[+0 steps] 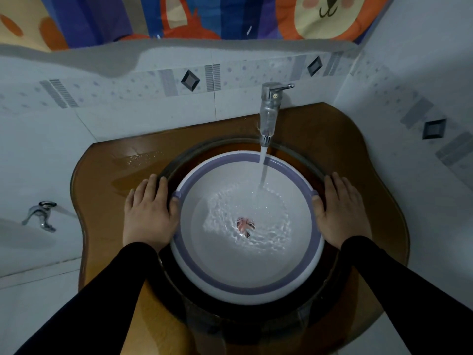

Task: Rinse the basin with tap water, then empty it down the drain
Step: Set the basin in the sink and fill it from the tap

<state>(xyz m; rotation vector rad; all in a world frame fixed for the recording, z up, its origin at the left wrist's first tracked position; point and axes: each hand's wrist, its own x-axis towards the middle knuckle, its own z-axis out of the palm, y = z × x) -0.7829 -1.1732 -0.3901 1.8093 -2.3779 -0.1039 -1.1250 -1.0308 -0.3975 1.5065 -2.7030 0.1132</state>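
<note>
A: Where is the basin [245, 267] now?

B: It sits inside the round glass sink [289, 149] that is set in the amber bench [107, 175]. The tap [268, 111] is running, and the stream of water [263, 167] falls into the far part of the basin. A shallow pool lies over the bottom, with a small reddish mark [245, 226] under it.

A: And the hands?

B: The left hand [149, 213] rests at the left rim and the right hand [340, 213] at the right rim. Both lie flat with the fingers spread, partly on the sink edge. The thumbs touch the small purple lugs of the rim. I think the grip is not closed yet on either side; the hands hold nothing.

A: How will the basin handle?

B: It looks like thin plastic, so light when empty, but heavier with water, and the water will slosh. The rim is probably wet and slippery. I would take hold at the two lugs, opposite each other, with the thumbs on top and the fingers under the rim. Then it tilts evenly when it is emptied into the sink.

A: What could go wrong?

B: A quick tilt could send water over the bench.
</note>
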